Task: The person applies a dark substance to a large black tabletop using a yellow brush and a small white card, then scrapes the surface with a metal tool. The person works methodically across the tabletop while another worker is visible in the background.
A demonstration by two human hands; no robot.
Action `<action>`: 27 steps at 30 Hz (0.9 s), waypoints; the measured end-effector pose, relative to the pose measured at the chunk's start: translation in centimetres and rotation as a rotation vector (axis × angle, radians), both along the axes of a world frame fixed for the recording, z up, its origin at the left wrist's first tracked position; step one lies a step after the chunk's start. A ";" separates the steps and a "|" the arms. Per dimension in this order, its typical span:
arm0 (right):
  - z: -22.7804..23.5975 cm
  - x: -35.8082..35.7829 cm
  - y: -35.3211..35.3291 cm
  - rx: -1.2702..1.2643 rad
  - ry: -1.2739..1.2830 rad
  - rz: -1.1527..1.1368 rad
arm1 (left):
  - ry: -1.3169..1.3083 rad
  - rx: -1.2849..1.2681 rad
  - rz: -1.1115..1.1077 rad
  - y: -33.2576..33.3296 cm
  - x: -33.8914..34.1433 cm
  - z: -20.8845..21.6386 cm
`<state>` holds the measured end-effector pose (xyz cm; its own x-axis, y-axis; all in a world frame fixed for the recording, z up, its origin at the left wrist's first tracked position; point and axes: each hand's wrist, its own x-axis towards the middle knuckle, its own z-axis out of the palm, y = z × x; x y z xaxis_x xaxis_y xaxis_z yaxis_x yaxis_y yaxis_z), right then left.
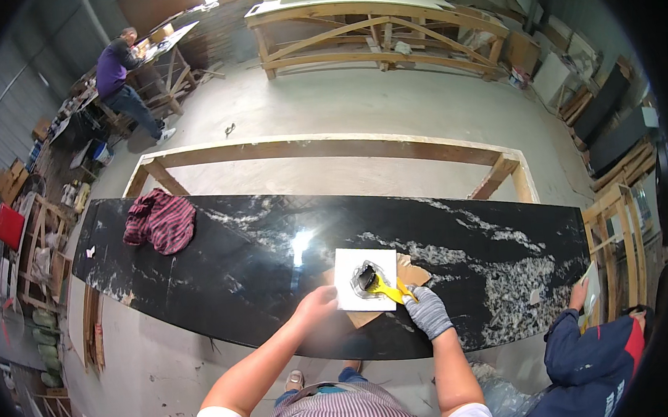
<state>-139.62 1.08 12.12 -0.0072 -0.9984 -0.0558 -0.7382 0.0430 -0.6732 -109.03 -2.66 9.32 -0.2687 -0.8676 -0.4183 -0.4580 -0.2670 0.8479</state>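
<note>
Head view: the yellow scraper (385, 288) is angled over a white square plate (347, 259), its working end in a dark smear (365, 275) near the plate's middle; the plate sits on brown cardboard (416, 273) upon a black, white-veined slab (262, 289). Right hand (430, 313), in a grey glove, is closed around the scraper's handle. Left hand (318, 304), bare, has its fingers at the plate's left edge; whether they pinch it or merely rest there cannot be told. Handling, as judged: scraper light, with a stiff handle, best held there, clear of the smear, which is likely sticky and slippery. Plate appears rigid and possibly brittle; take it by its clean edges. Markings: none legible on scraper or plate; pale lettering shows on a co-worker's dark jacket (588, 356), lower right, not transcribed
</note>
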 end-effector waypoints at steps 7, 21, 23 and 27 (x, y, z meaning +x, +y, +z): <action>2.1 -2.1 0.5 -0.082 0.092 -0.097 | 0.133 0.071 -0.066 4.5 0.5 6.9; 1.3 16.4 0.3 -0.247 0.017 0.552 | 0.324 0.368 0.166 24.5 7.9 6.1; 0.2 17.9 -0.8 -0.187 0.020 0.513 | 0.271 0.332 0.172 25.3 8.6 6.3; 0.7 20.9 -2.6 -0.157 0.137 0.507 | 0.202 0.298 0.221 27.2 11.0 6.5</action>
